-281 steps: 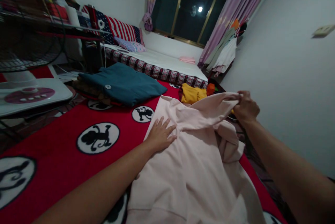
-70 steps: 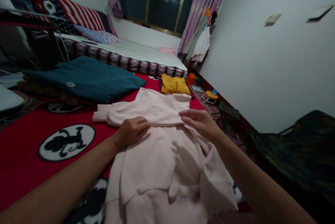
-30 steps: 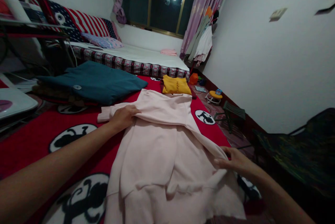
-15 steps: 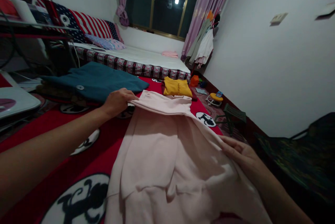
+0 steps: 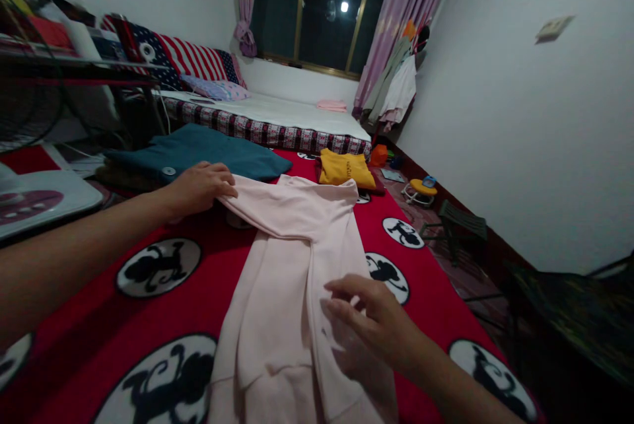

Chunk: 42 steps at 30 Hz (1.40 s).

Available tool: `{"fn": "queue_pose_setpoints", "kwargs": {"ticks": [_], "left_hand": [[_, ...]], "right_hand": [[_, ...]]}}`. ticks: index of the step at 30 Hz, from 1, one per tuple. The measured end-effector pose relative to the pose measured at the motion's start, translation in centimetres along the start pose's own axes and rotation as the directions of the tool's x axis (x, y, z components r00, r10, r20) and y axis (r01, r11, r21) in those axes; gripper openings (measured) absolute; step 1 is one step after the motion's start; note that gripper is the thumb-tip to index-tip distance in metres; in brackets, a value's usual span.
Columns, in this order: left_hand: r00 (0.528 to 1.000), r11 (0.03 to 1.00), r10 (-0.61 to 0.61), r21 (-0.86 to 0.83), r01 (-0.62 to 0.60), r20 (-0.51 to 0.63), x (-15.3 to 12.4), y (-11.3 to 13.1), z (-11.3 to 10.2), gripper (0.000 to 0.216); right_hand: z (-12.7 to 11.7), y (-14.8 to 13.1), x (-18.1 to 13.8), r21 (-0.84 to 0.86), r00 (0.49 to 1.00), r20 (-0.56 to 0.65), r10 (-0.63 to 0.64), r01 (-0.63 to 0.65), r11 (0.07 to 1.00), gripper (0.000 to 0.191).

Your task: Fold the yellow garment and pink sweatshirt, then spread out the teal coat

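A pale pink sweatshirt [image 5: 282,279] lies lengthwise on a red blanket [image 5: 198,305] with black-and-white round prints. Its right side is folded inward over the body, and one sleeve stretches out to the left. My left hand [image 5: 203,187] is closed around the end of that sleeve, with the cloth pinched between thumb and fingers. Over the folded right part of the sweatshirt is my right hand [image 5: 376,315], thumb and fingers apart, holding nothing. Whether its fingertips touch the cloth is hard to tell. The lower end of the sweatshirt runs out of view.
Beyond the sweatshirt lie a folded yellow garment [image 5: 347,168] and a teal garment [image 5: 198,150]. Further back stands a bed [image 5: 292,113] beneath the window. At right are a green folding stool [image 5: 463,219] and a small yellow-topped stool [image 5: 421,186]. A cluttered desk [image 5: 94,67] stands left.
My right hand has brought the sweatshirt's right side inward to the left and let go of it. My left hand, with the sleeve, has moved left. The view has shifted slightly.
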<state>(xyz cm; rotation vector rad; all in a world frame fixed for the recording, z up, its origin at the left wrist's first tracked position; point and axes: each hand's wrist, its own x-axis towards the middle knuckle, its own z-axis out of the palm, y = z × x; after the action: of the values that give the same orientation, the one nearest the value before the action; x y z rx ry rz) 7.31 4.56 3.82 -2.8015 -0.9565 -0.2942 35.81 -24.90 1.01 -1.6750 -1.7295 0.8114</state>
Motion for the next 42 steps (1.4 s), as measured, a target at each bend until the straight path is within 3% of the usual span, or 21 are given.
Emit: {"fn": "queue_pose_setpoints", "kwargs": {"ticks": [2, 5, 8, 10, 13, 16, 18, 20, 23, 25, 28, 29, 32, 36, 40, 42], "left_hand": [[0.993, 1.0, -0.003, 0.015, 0.001, 0.121, -0.3, 1.4, 0.3, 0.038], [0.974, 0.995, 0.062, -0.092, -0.043, 0.219, 0.5, 5.2, 0.3, 0.031], [0.974, 0.961, 0.185, -0.23, -0.151, 0.131, 3.0, 9.3, 0.9, 0.033], [0.989, 0.958, 0.151, -0.249, -0.146, 0.0, 5.5, 11.3, 2.3, 0.038], [0.988, 0.965, 0.006, -0.258, -0.047, -0.156, 9.8, 13.0, 5.2, 0.052], [0.966, 0.946, -0.187, -0.299, 0.128, -0.18, 13.3, 13.9, 8.3, 0.062], [0.944, 0.919, -0.278, -0.335, 0.208, -0.177, 14.7, 14.2, 9.9, 0.066], [0.927, 0.901, -0.324, -0.361, 0.241, -0.189, 15.3, 14.5, 11.1, 0.067], [0.899, 0.893, -0.363, -0.365, 0.262, -0.243, 15.1, 14.7, 12.0, 0.065], [0.884, 0.904, -0.357, -0.349, 0.246, -0.302, 14.8, 14.8, 12.0, 0.059], [0.905, 0.946, -0.231, -0.299, 0.123, -0.357, 14.4, 15.0, 11.3, 0.026], [0.918, 0.957, -0.175, -0.282, 0.073, -0.355, 14.3, 15.1, 11.0, 0.016], [0.939, 0.965, -0.055, -0.261, -0.038, -0.34, 14.3, 15.2, 10.6, 0.013], [0.92, 0.953, -0.001, -0.279, -0.118, -0.391, 14.5, 15.1, 10.8, 0.013], [0.925, 0.945, 0.031, -0.291, -0.151, -0.378, 14.5, 15.0, 11.3, 0.015], [0.93, 0.946, 0.012, -0.298, -0.13, -0.366, 14.4, 15.0, 11.3, 0.015]], "right_hand": [[0.5, 0.9, 1.6, -0.243, 0.98, -0.074, -0.183, 0.16, 0.957, 0.042], [2.1, 2.3, 3.5, -0.385, 0.957, 0.101, -0.273, 0.29, 0.876, 0.056], [3.7, 3.3, 4.1, -0.431, 0.951, 0.169, -0.259, 0.308, 0.848, 0.057], [4.2, 3.6, 4.0, -0.429, 0.952, 0.136, -0.275, 0.306, 0.85, 0.055], [4.2, 4.1, 3.7, -0.377, 0.948, 0.091, -0.305, 0.316, 0.87, 0.049], [4.3, 4.6, 3.2, -0.261, 0.94, 0.005, -0.341, 0.33, 0.907, 0.046], [4.5, 4.9, 2.9, -0.1, 0.937, -0.114, -0.331, 0.321, 0.942, 0.041], [4.5, 5.2, 2.9, 0.13, 0.944, -0.24, -0.225, 0.261, 0.957, 0.035], [2.6, 6.1, 4.1, 0.394, 0.937, -0.348, 0.044, 0.103, 0.913, 0.032], [-0.2, 7.3, 6.2, 0.405, 0.884, -0.445, 0.141, 0.059, 0.912, 0.032], [-5.9, 9.4, 10.9, 0.209, 0.781, -0.622, 0.058, 0.094, 0.973, 0.033], [-7.9, 10.1, 12.7, 0.114, 0.774, -0.634, 0.008, 0.083, 0.99, 0.037], [-12.6, 11.2, 17.8, -0.225, 0.85, -0.504, -0.152, 0.041, 0.973, 0.059], [-15.2, 10.3, 22.4, -0.602, 0.965, -0.166, -0.204, 0.065, 0.796, 0.075], [-15.6, 8.6, 24.8, -0.763, 0.957, 0.185, -0.226, 0.284, 0.58, 0.061], [-16.1, 8.1, 25.7, -0.81, 0.965, 0.239, -0.105, 0.258, 0.526, 0.044]]}}
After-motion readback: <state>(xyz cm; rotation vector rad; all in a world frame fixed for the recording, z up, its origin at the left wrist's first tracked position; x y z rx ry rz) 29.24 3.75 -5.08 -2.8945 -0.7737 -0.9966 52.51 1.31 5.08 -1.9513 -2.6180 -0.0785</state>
